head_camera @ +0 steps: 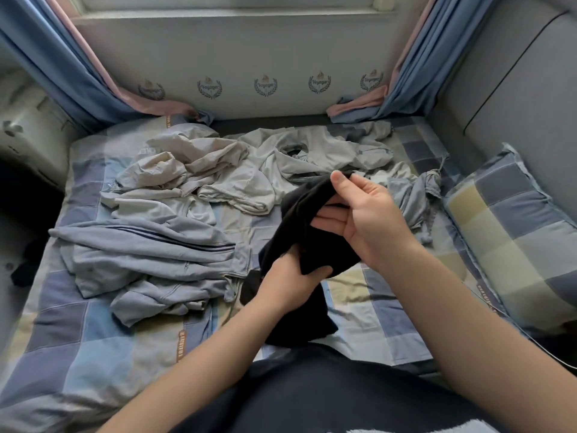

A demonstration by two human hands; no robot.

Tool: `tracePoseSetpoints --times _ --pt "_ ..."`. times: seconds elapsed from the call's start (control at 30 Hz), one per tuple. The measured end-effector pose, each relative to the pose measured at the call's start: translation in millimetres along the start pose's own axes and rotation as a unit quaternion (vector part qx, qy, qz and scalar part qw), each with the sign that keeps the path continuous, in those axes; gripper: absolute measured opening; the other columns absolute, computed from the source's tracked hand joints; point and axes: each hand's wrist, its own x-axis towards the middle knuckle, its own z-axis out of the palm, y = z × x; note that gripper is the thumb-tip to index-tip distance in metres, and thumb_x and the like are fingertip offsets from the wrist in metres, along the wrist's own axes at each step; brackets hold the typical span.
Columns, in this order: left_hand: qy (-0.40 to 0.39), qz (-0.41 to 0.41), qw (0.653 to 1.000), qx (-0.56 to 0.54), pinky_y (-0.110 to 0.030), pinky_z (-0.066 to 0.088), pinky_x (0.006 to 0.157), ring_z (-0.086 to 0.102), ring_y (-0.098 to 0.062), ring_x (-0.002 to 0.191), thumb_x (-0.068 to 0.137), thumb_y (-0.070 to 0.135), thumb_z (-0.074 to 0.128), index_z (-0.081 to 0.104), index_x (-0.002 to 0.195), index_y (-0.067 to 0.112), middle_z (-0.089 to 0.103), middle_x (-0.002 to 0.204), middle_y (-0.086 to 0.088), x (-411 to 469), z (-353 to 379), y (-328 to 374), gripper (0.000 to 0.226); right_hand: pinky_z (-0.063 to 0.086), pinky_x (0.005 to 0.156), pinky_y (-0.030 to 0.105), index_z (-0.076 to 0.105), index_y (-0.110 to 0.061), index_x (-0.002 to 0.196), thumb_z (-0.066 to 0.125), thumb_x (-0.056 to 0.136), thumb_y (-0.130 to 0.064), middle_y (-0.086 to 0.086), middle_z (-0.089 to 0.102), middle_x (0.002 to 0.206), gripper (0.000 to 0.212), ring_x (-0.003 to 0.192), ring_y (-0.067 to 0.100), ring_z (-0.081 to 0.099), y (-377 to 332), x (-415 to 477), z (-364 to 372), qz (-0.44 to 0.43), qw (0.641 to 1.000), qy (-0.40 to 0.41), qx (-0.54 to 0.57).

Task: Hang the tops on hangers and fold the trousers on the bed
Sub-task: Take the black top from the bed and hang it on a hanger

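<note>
Head view: the black garment (pixel 299 220) is up over the bed (pixel 78 354), just left of the pillow (pixel 512 226). The left hand (pixel 293 276) has its grip clenched round the lower bunch. The right hand (pixel 362 214) pinches the top edge, probably hunting for a waistband or collar. The pale clothes (pixel 218 170) wait farther left of the pillow.

Crumpled clothes (pixel 199 182) crowd the bed's far half, a pillow (pixel 512 232) lines the right; bare sheet (pixel 78 348) lies near-left.

A: Where does the light come from?
B: Soft daylight from the window (pixel 231 3) above; the bed (pixel 368 310) is dim, shadows weak.
A: Sharp?
B: Edges bend and blur at the left.
</note>
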Motion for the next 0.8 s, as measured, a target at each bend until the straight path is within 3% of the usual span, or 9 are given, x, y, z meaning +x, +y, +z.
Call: tracePoseSetpoints --times 0.13,0.2,0.27,0.37,0.47,0.57,0.63,0.7,0.8 --pt "0.065 -0.011 0.998 0.003 -0.043 0.051 0.086 0.064 -0.036 0.109 0.098 0.036 0.057 0.065 0.117 0.018 0.073 0.112 -0.011 8.4 3.1 -12.8 0.027 0.061 0.069 0.039 0.064 -0.004 0.096 0.053 0.104 -0.022 0.021 0.072 0.098 0.022 0.087 0.031 0.074 -6.3 1.1 -0.5 -0.011 0.998 0.011 0.053" --pt "0.079 0.008 0.995 -0.057 -0.049 0.051 0.085 0.066 -0.033 0.097 0.097 0.034 0.052 0.065 0.102 0.017 0.073 0.097 -0.006 7.0 -0.2 -15.3 0.022 0.061 0.077 0.042 0.065 -0.006 0.104 0.048 0.106 -0.021 0.015 0.074 0.105 0.023 0.097 0.029 0.074 -6.2 5.1 -7.2 -0.013 0.998 0.013 0.052" --pt "0.102 0.017 0.988 -0.117 -0.046 0.052 0.081 0.064 -0.026 0.085 0.094 0.036 0.048 0.064 0.092 0.015 0.07 0.085 0.001 5.5 -4.7 -17.4 0.026 0.059 0.088 0.044 0.064 -0.013 0.116 0.044 0.107 -0.019 0.008 0.075 0.114 0.023 0.106 0.027 0.072 -4.4 10.2 -17.4 0.006 1.0 0.009 0.006" --pt "0.145 0.014 0.968 -0.203 -0.038 0.048 0.075 0.057 -0.014 0.076 0.101 0.021 0.05 0.068 0.092 0.015 0.067 0.082 0.006 6.5 -14.7 -17.3 0.021 0.056 0.093 0.045 0.063 -0.015 0.12 0.047 0.106 -0.02 0.005 0.074 0.116 0.023 0.11 0.028 0.07 7.1 11.5 -32.4 0.068 0.996 0.002 -0.056" --pt "0.165 -0.012 0.95 -0.266 -0.036 0.048 0.078 0.059 -0.013 0.079 0.101 0.006 0.048 0.07 0.09 0.017 0.069 0.084 -0.001 4.7 -26.4 -12.4 0.027 0.055 0.091 0.045 0.063 -0.011 0.116 0.05 0.104 -0.019 0.009 0.075 0.111 0.019 0.105 0.03 0.071 32.4 3.4 -39.9 0.127 0.984 -0.022 -0.119" --pt "0.162 -0.036 0.93 -0.327 -0.037 0.045 0.076 0.056 -0.02 0.079 0.102 0.01 0.049 0.068 0.087 0.012 0.063 0.081 -0.009 -3.4 -33.5 -0.6 0.024 0.054 0.089 0.04 0.064 -0.008 0.117 0.059 0.1 -0.019 0.011 0.073 0.114 0.021 0.101 0.026 0.071 62.8 -5.5 -43.9 0.148 0.966 -0.023 -0.21" --pt "0.164 -0.046 0.912 -0.374 -0.037 0.045 0.077 0.055 -0.022 0.08 0.103 0.011 0.049 0.066 0.089 0.012 0.061 0.08 -0.009 -9.7 -38.7 10.9 0.023 0.053 0.082 0.029 0.064 -0.01 0.119 0.067 0.095 -0.02 0.014 0.069 0.119 0.026 0.098 0.018 0.067 81.9 -11.8 -46.5 0.137 0.955 -0.032 -0.262" --pt "0.154 -0.058 0.888 -0.429 -0.035 0.05 0.074 0.06 -0.022 0.079 0.105 0.013 0.048 0.067 0.093 0.012 0.065 0.08 -0.007 -13.0 -44.3 21.5 0.023 0.053 0.083 0.018 0.062 -0.015 0.121 0.073 0.09 -0.023 0.006 0.068 0.12 0.034 0.101 0.009 0.065 100.3 -18.4 -49.5 0.135 0.944 -0.066 -0.295" --pt "0.129 -0.073 0.859 -0.49 -0.028 0.057 0.064 0.068 -0.017 0.074 0.105 0.014 0.048 0.069 0.101 0.012 0.071 0.085 -0.007 -15.2 -52.4 35.2 0.022 0.052 0.089 0.021 0.065 -0.026 0.111 0.078 0.085 -0.026 -0.009 0.072 0.108 0.03 0.096 -0.002 0.067 126.9 -25.1 -51.7 0.14 0.91 -0.127 -0.368"
